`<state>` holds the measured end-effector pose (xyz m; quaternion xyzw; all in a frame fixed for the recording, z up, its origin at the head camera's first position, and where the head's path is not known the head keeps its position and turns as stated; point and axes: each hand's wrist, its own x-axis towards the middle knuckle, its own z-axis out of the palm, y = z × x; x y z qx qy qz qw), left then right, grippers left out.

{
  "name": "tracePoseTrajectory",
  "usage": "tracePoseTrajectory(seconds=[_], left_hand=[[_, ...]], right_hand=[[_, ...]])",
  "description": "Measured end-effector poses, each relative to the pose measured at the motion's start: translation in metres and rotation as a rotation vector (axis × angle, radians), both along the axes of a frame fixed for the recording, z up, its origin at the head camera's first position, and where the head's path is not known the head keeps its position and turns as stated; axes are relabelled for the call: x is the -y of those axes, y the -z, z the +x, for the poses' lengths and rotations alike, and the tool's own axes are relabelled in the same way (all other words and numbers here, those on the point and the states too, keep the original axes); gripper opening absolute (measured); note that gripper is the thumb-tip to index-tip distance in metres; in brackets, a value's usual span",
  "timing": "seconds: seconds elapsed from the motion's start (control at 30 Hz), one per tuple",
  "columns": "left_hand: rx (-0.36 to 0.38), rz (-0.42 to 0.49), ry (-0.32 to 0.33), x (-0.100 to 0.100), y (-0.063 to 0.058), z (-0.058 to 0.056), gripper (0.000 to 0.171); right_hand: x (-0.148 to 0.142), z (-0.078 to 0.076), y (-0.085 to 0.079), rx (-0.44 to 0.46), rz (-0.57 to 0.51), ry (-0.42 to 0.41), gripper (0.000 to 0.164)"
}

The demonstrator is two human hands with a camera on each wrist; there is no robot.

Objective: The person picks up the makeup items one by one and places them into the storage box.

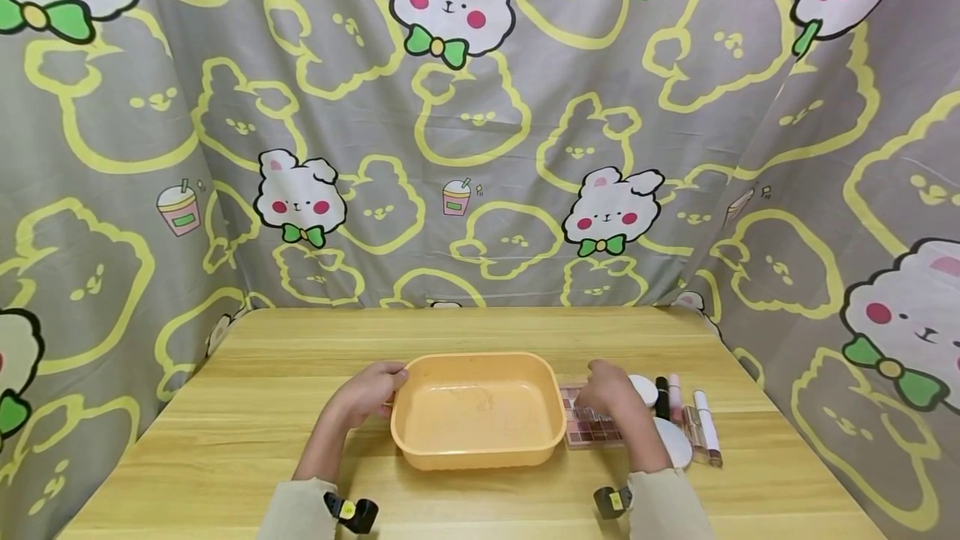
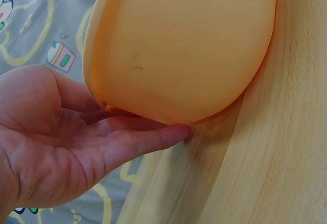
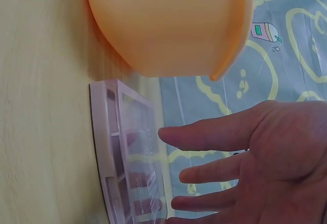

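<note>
A shallow orange plastic basin (image 1: 480,419) stands upright on the table with nothing in it. My left hand (image 1: 372,394) grips its left end at the rim; in the left wrist view that hand (image 2: 66,137) has fingers against the outer wall, some fingertips hidden behind the rim. Beyond the basin's right end lies a pink eyeshadow palette (image 1: 581,427) with a clear lid. Over the palette is my right hand (image 1: 609,394). In the right wrist view the right hand (image 3: 276,157) has its fingers extended and apart beside the palette (image 3: 122,147), holding nothing.
To the right of the palette lie more cosmetics: a white round case (image 1: 643,390), a larger white disc (image 1: 674,442), a black tube (image 1: 662,398), a pink tube (image 1: 674,394), a clear-bodied tube (image 1: 693,433) and a white tube (image 1: 707,423). Patterned cloth (image 1: 480,273) walls the table.
</note>
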<state>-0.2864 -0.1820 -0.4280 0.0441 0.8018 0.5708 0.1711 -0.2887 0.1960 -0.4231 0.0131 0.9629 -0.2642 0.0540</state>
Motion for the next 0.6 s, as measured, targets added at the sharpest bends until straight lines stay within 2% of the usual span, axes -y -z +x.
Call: tracePoseTrajectory(seconds=[0.13, 0.33, 0.6], left_hand=[[-0.003, -0.003, 0.000, -0.0002, -0.0002, -0.0001, 0.050], [-0.005, -0.001, 0.000, 0.0001, -0.0008, 0.0005, 0.051], [-0.004, -0.001, -0.001, -0.0004, -0.0025, 0.0015, 0.050]], right_hand=[[0.0037, -0.0003, 0.0017, 0.017, 0.033, 0.025, 0.081], [0.0077, 0.0011, 0.0004, 0.028, 0.072, 0.053, 0.077], [0.0101, 0.0028, 0.0004, 0.032, 0.079, 0.048, 0.078]])
